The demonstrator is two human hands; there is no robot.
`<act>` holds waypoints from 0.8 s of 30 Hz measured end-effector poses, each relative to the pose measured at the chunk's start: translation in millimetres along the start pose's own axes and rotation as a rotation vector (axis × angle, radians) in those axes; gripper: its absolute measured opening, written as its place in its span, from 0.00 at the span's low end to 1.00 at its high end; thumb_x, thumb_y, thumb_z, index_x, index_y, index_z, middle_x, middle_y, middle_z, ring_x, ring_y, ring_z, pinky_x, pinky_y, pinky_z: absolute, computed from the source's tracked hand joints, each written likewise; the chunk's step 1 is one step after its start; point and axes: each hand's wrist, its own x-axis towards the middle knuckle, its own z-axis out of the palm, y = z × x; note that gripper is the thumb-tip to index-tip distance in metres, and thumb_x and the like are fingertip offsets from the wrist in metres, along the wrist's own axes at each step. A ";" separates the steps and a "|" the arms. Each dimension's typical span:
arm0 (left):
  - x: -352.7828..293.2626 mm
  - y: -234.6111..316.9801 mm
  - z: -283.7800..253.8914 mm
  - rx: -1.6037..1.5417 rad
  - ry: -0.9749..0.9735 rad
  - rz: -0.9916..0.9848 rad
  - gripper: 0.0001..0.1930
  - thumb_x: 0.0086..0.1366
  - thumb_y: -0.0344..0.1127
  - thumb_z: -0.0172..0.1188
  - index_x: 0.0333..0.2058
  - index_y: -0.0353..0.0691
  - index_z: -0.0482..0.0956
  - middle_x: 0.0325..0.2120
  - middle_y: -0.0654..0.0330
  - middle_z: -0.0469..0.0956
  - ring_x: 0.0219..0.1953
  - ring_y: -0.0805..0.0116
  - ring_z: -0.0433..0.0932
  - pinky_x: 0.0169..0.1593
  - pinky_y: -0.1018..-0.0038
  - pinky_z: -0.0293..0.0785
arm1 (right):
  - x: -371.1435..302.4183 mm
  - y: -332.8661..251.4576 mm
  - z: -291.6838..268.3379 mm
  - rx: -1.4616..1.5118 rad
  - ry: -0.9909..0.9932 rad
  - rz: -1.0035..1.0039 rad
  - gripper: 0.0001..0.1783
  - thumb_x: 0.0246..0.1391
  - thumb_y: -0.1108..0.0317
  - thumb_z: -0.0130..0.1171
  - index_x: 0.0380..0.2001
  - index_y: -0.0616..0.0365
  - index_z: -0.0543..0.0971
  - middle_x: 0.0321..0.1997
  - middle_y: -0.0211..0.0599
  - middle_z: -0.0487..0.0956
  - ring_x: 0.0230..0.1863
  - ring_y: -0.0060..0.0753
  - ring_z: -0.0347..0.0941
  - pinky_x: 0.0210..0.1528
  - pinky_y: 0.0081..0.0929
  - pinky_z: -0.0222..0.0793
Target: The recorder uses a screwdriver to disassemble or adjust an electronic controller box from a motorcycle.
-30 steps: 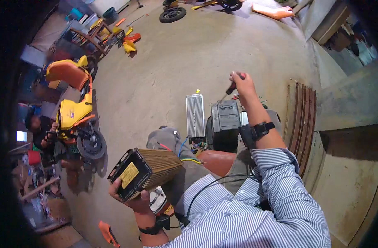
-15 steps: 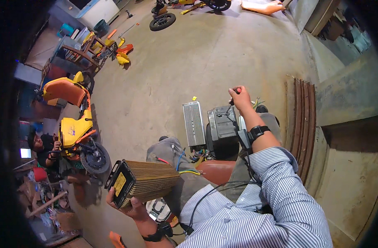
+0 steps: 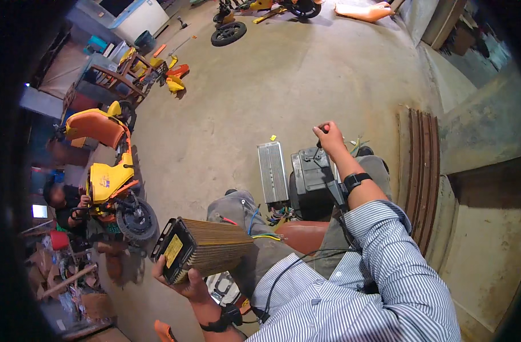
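At the far left, a red container (image 3: 58, 240) stands among heaped scraps (image 3: 69, 276). Near it, a co-worker (image 3: 66, 215) is low down, with one hand (image 3: 83, 201) up against a yellow and orange scooter (image 3: 110, 178). Farther off, yellow and orange parts (image 3: 176, 80) lie on the floor (image 3: 215, 114).

Next comes the person's left hand (image 3: 186, 286), wearing a black wristband (image 3: 221, 319). Its grip is narrowed on the black end of a brown finned box (image 3: 217, 242), thumb on one side and fingers on the other. The box is tilted, its far end above the left thigh, where red-, blue- and yellow-green-sheathed wires (image 3: 266, 236) show.

Beyond the knees, a silver finned box (image 3: 273, 171) lies just beside a dark grey box (image 3: 311, 170). Above the latter's top is the right hand (image 3: 333, 142), its grip closed around a tool with a red end (image 3: 327, 129); most of it is hidden by the fingers, and whether its tip touches the box I cannot tell.

At the right, rusty ridged strips (image 3: 421, 176) run along the floor near the wall (image 3: 483, 131).
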 end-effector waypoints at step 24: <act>2.0 -6.3 0.3 -0.010 -0.023 0.073 0.41 0.61 0.59 0.66 0.62 0.38 0.61 0.56 0.50 0.67 0.57 0.54 0.71 0.63 0.59 0.70 | -1.5 6.3 4.5 -0.042 0.002 -0.076 0.20 0.52 0.57 0.73 0.40 0.60 0.78 0.38 0.40 0.81 0.40 0.35 0.77 0.45 0.34 0.74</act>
